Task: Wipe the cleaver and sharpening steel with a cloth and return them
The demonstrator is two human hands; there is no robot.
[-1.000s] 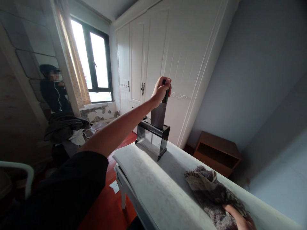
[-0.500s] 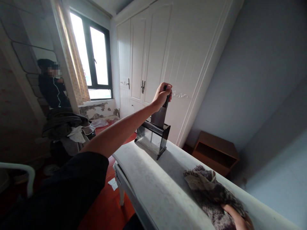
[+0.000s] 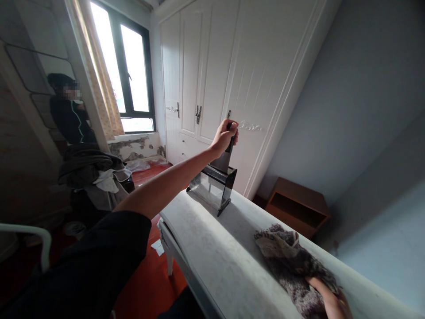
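Note:
My left hand (image 3: 226,134) is closed around the black handle of a broad-bladed kitchen knife (image 3: 220,163). The blade stands upright, its lower part down inside the slot of a knife block (image 3: 210,189) with clear sides and a black frame. That block rests at the far end of a white table (image 3: 219,261). At the lower right, my right hand (image 3: 327,296) presses into a bunched brown-and-cream patterned cloth (image 3: 300,270), the fingertips partly hidden in its folds.
A white wardrobe (image 3: 252,79) stands behind the table, with a brown open cabinet (image 3: 295,206) to its right. Dark clothes (image 3: 83,170) are heaped at the left. A person (image 3: 71,110) appears in a mirror-like panel at far left. A white chair frame (image 3: 29,228) is nearby.
My left hand has come down toward the knife block, and the blade sits deeper in its slot. The right hand stays on the cloth. The view has shifted slightly.

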